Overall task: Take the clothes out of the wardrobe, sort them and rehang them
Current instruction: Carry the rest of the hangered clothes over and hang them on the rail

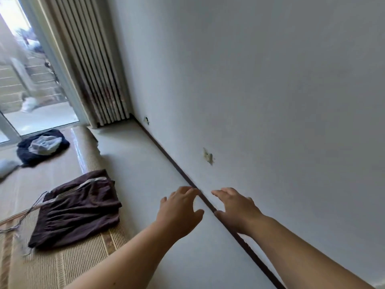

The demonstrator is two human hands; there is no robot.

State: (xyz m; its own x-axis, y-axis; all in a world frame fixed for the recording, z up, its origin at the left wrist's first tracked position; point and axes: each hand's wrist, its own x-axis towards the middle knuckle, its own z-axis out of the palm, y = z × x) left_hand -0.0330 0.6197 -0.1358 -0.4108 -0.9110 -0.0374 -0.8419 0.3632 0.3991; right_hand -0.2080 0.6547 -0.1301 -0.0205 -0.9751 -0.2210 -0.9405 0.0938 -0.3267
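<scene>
A folded dark brown garment (79, 209) with a pale striped band and loose drawstrings lies on a woven mat at the left. Further back on the mat sits a dark navy garment (27, 153) with a light grey-white piece of clothing (44, 145) on top. My left hand (179, 211) and my right hand (235, 207) reach forward side by side over the pale floor by the skirting, fingers spread, holding nothing. The brown garment lies well left of my left hand. No wardrobe is in view.
A white wall (270, 90) fills the right, with a dark skirting strip (173, 163) at its foot. A striped curtain (98, 69) hangs in the far corner beside a glass door (31, 80). The woven mat (62, 265) covers the floor at left.
</scene>
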